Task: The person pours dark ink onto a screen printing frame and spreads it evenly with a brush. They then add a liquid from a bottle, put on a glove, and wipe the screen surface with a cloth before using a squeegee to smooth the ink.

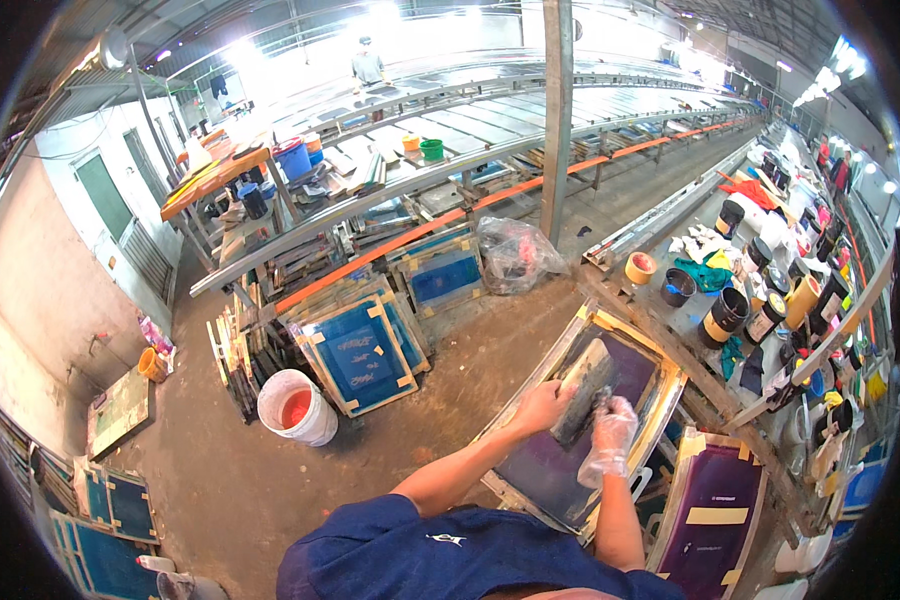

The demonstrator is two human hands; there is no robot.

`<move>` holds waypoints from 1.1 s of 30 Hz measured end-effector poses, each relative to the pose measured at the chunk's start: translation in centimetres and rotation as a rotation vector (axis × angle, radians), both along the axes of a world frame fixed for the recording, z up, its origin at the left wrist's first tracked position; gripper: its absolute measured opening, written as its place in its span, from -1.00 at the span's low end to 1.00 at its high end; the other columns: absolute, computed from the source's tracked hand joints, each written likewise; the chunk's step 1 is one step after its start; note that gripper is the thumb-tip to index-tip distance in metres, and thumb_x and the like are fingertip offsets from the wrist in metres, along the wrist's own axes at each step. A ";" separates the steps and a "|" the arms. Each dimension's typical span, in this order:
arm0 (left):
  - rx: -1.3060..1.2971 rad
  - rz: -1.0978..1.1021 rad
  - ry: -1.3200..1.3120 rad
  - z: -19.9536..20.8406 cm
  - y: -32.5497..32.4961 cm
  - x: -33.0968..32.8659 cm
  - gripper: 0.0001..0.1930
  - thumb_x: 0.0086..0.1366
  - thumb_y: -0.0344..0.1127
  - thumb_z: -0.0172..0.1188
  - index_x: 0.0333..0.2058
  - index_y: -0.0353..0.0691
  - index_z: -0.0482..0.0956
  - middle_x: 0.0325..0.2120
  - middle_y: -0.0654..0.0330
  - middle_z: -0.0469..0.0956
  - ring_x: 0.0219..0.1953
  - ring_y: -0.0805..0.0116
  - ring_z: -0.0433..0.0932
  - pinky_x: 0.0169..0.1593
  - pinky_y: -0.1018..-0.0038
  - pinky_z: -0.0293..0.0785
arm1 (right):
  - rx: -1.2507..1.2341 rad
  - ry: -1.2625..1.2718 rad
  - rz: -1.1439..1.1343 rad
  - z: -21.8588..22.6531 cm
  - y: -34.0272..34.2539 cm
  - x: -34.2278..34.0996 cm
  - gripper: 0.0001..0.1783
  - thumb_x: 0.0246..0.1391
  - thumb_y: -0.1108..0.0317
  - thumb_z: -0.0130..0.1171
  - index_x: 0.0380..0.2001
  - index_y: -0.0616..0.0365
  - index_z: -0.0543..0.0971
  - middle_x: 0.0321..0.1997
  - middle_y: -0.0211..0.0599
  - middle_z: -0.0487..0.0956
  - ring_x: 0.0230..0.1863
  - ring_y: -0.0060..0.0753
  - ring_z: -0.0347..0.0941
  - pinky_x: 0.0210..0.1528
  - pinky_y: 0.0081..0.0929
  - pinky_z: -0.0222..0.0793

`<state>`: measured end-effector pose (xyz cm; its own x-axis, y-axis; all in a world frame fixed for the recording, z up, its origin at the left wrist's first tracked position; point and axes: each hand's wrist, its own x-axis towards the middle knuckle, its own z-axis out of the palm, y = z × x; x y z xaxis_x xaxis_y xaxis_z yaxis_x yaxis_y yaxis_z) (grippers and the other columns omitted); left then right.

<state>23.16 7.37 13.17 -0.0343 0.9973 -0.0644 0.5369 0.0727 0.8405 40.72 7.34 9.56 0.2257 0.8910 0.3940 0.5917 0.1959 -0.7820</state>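
Observation:
My bare left hand [542,406] is closed on the wooden edge of an ink-smeared squeegee [592,388], which is tilted above a printing screen [546,474]. The screen has a taped, wooden-looking frame and dark purple mesh, and it leans at a slant in front of me. My right hand [612,436], in a clear plastic glove, has its fingers closed against the squeegee's dark grey face. Something small and dark shows at those fingertips, too small to name. Part of the screen's lower edge is hidden by my body and arms.
A second purple screen [708,505] leans at the right. Ink pots, including a black one [726,312], crowd the long table there. Blue screens [358,358] and a white bucket [297,408] with reddish contents stand on the left floor. A metal post [557,130] rises ahead.

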 end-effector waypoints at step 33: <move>-0.044 -0.073 -0.015 0.9 -2.1 0.9 -0.46 0.37 0.13 0.02 -0.20 -0.34 0.61 -0.42 -0.18 0.60 -0.30 -0.03 0.62 -0.19 0.14 0.45 | 0.201 0.111 -0.024 -0.2 2.1 3.2 -0.86 0.01 0.57 0.15 -0.34 0.23 0.65 -0.33 -0.17 0.64 -0.27 -0.27 0.56 -0.14 -0.40 0.42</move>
<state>24.05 5.32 14.10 0.0396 0.9933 -0.1082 0.5297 0.0710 0.8452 43.89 9.44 9.37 0.2972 0.7910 0.5348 0.5108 0.3415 -0.7890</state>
